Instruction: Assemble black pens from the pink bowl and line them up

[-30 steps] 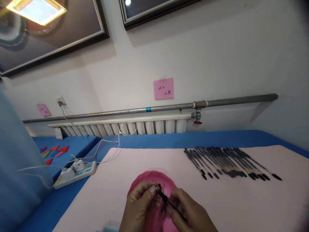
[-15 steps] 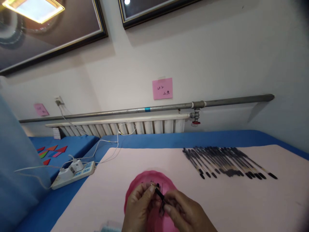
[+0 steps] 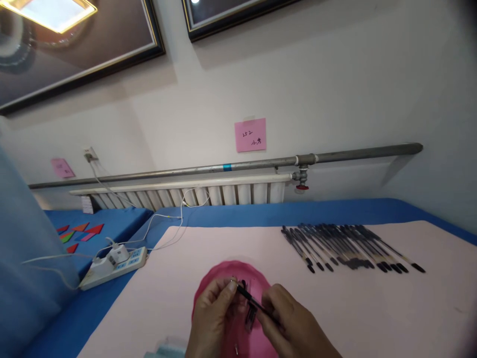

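Observation:
My left hand and my right hand meet low in the view, above a pink bowl. Both pinch one thin black pen, the left at its upper end, the right further down its barrel. The fingers of both hands are curled closed. Small dark pen parts lie in the bowl beneath the hands. A row of several black pens lies side by side on the pale pink sheet to the right.
A white power strip with plugs and white cables sits on the blue cloth at left. Coloured flat shapes lie further left. A radiator and a metal pipe run along the wall behind.
The hands have stayed over the bowl. The right hand has slid slightly right along the pen, and more of the barrel shows between the hands.

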A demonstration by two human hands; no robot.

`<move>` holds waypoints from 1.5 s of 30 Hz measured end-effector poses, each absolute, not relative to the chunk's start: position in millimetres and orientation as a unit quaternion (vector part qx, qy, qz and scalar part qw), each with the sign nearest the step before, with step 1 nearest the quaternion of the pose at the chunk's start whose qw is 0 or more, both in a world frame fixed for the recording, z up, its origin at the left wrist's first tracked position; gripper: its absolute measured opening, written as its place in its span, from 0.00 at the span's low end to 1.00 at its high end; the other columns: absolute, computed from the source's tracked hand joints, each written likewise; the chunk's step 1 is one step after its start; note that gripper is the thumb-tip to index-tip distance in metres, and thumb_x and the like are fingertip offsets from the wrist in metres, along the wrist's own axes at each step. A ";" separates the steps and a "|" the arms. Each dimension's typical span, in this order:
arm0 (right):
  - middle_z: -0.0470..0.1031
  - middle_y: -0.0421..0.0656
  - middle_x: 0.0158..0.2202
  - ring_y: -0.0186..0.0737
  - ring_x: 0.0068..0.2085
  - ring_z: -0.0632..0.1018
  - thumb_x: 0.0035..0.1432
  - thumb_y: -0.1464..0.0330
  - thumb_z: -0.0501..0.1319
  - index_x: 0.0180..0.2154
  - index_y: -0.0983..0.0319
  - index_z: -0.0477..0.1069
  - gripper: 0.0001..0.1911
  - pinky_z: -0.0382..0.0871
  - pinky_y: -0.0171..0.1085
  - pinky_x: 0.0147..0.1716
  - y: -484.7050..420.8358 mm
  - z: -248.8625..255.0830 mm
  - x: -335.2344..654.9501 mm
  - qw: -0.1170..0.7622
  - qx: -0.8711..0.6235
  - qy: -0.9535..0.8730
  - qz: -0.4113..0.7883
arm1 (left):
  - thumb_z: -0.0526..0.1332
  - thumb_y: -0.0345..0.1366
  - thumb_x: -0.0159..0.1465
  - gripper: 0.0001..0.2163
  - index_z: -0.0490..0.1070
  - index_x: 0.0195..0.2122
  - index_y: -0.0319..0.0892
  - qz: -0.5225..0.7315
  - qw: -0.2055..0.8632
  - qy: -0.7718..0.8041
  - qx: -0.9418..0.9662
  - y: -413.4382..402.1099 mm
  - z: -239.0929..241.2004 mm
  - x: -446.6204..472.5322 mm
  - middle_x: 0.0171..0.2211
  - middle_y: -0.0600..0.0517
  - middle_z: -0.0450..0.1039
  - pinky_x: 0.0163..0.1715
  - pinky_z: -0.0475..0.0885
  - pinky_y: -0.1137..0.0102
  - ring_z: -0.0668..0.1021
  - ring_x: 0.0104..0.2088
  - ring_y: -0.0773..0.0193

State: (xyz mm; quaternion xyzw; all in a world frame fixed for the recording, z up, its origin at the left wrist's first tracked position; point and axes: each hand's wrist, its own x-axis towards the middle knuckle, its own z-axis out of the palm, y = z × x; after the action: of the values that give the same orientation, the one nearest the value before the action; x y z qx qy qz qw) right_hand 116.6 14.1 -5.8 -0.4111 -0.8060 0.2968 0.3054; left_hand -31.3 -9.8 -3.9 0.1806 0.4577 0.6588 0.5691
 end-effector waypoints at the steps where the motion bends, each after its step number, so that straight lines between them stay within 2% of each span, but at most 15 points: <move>1: 0.69 0.39 0.29 0.36 0.30 0.72 0.58 0.69 0.51 0.28 0.58 0.60 0.06 0.65 0.34 0.29 14.2 -5.2 117.2 0.300 -0.414 -0.804 0.302 | 0.70 0.38 0.46 0.12 0.73 0.27 0.36 0.657 0.574 0.453 0.183 -10.0 -3.4 -31.3 0.21 0.51 0.74 0.22 0.69 0.77 0.73 0.20 0.71; 3: 0.69 0.39 0.29 0.35 0.30 0.72 0.61 0.67 0.48 0.29 0.58 0.61 0.09 0.65 0.33 0.29 14.4 -4.8 118.1 0.291 -0.397 -0.807 0.325 | 0.69 0.38 0.48 0.11 0.73 0.27 0.36 0.655 0.581 0.446 0.185 -10.5 -2.0 -30.7 0.20 0.52 0.74 0.23 0.69 0.77 0.73 0.20 0.71; 6: 0.70 0.40 0.34 0.36 0.33 0.73 0.59 0.68 0.51 0.36 0.58 0.63 0.04 0.66 0.34 0.32 15.2 -6.6 118.0 0.284 -0.373 -0.818 0.332 | 0.69 0.37 0.48 0.10 0.73 0.27 0.36 0.658 0.577 0.448 0.184 -11.5 0.4 -28.8 0.22 0.51 0.74 0.23 0.68 0.77 0.73 0.21 0.72; 8: 0.70 0.40 0.33 0.37 0.33 0.72 0.57 0.69 0.54 0.34 0.58 0.62 0.01 0.65 0.34 0.31 15.6 -7.3 117.3 0.289 -0.389 -0.815 0.317 | 0.69 0.36 0.49 0.10 0.73 0.27 0.36 0.656 0.576 0.450 0.186 -12.5 2.5 -27.1 0.23 0.51 0.75 0.23 0.68 0.77 0.73 0.21 0.72; 11: 0.69 0.39 0.29 0.36 0.30 0.71 0.60 0.69 0.50 0.28 0.58 0.60 0.07 0.64 0.34 0.30 15.2 -4.9 116.4 0.296 -0.403 -0.804 0.321 | 0.69 0.36 0.49 0.09 0.73 0.27 0.37 0.652 0.582 0.450 0.184 -13.9 5.6 -25.3 0.22 0.52 0.74 0.23 0.68 0.78 0.73 0.21 0.73; 13: 0.69 0.39 0.29 0.36 0.30 0.72 0.62 0.67 0.48 0.29 0.58 0.62 0.09 0.64 0.34 0.31 14.7 -2.7 116.4 0.294 -0.389 -0.803 0.344 | 0.69 0.36 0.48 0.09 0.73 0.27 0.37 0.654 0.578 0.455 0.179 -14.5 6.8 -25.1 0.21 0.53 0.74 0.23 0.68 0.78 0.72 0.20 0.73; 16: 0.70 0.39 0.33 0.36 0.33 0.72 0.61 0.67 0.51 0.34 0.57 0.63 0.04 0.65 0.34 0.32 14.5 -2.8 117.9 0.285 -0.380 -0.806 0.352 | 0.69 0.36 0.48 0.09 0.73 0.26 0.37 0.653 0.577 0.456 0.180 -14.9 7.1 -25.5 0.22 0.52 0.74 0.23 0.68 0.77 0.72 0.20 0.73; 18: 0.69 0.39 0.33 0.36 0.32 0.71 0.59 0.69 0.53 0.33 0.57 0.61 0.01 0.64 0.34 0.30 14.7 -4.6 119.2 0.282 -0.396 -0.807 0.336 | 0.69 0.36 0.49 0.09 0.73 0.27 0.37 0.648 0.583 0.453 0.187 -15.0 6.6 -25.7 0.21 0.53 0.74 0.24 0.68 0.77 0.73 0.20 0.72; 22: 0.68 0.38 0.30 0.35 0.30 0.70 0.62 0.67 0.49 0.30 0.58 0.61 0.08 0.63 0.34 0.29 15.2 -5.9 120.1 0.276 -0.392 -0.806 0.347 | 0.68 0.37 0.50 0.09 0.73 0.28 0.37 0.646 0.580 0.455 0.199 -14.7 5.0 -26.7 0.20 0.53 0.73 0.24 0.68 0.77 0.73 0.21 0.71; 24: 0.70 0.38 0.31 0.35 0.32 0.71 0.63 0.66 0.48 0.32 0.57 0.63 0.08 0.63 0.34 0.31 15.8 -5.7 119.8 0.277 -0.378 -0.806 0.362 | 0.68 0.36 0.50 0.09 0.73 0.27 0.36 0.645 0.578 0.458 0.204 -14.3 4.1 -27.2 0.21 0.52 0.74 0.24 0.68 0.77 0.73 0.21 0.72; 27: 0.69 0.37 0.31 0.35 0.31 0.71 0.60 0.67 0.53 0.32 0.57 0.62 0.04 0.63 0.33 0.29 17.2 -6.6 119.8 0.289 -0.391 -0.798 0.355 | 0.67 0.36 0.51 0.08 0.72 0.28 0.36 0.643 0.580 0.456 0.206 -14.2 3.0 -26.8 0.22 0.52 0.74 0.25 0.68 0.76 0.73 0.22 0.72; 30: 0.68 0.37 0.29 0.34 0.29 0.69 0.59 0.67 0.53 0.28 0.58 0.60 0.07 0.62 0.33 0.27 17.8 -8.8 120.6 0.294 -0.398 -0.795 0.350 | 0.67 0.36 0.51 0.08 0.73 0.29 0.37 0.640 0.577 0.464 0.208 -14.5 2.6 -26.1 0.23 0.52 0.74 0.26 0.68 0.76 0.73 0.22 0.71; 38: 0.70 0.37 0.26 0.34 0.28 0.70 0.60 0.64 0.52 0.29 0.59 0.66 0.10 0.64 0.32 0.27 21.6 -2.9 121.6 0.273 -0.376 -0.780 0.420 | 0.67 0.38 0.51 0.09 0.73 0.29 0.38 0.639 0.560 0.468 0.244 -14.2 2.9 -25.3 0.24 0.52 0.73 0.27 0.67 0.74 0.72 0.23 0.70; 41: 0.70 0.37 0.25 0.34 0.28 0.70 0.59 0.65 0.53 0.29 0.60 0.67 0.09 0.64 0.32 0.27 29.4 4.0 125.4 0.313 -0.399 -0.754 0.417 | 0.65 0.41 0.52 0.11 0.74 0.31 0.39 0.596 0.521 0.518 0.325 -13.0 -1.4 -21.9 0.25 0.51 0.73 0.27 0.67 0.73 0.73 0.25 0.66; 45: 0.69 0.37 0.24 0.34 0.27 0.69 0.58 0.63 0.53 0.28 0.60 0.66 0.10 0.63 0.32 0.26 37.8 8.0 132.0 0.338 -0.433 -0.728 0.410 | 0.61 0.38 0.55 0.06 0.74 0.29 0.42 0.489 0.353 0.648 0.464 -11.5 -5.6 -31.5 0.28 0.50 0.75 0.30 0.65 0.71 0.74 0.30 0.61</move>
State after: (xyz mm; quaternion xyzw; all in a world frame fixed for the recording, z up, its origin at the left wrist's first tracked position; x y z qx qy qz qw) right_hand 132.0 37.8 8.0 -0.4331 -0.7281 0.4098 0.3382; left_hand -31.5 -11.5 -5.6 0.4641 0.6483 0.4894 0.3534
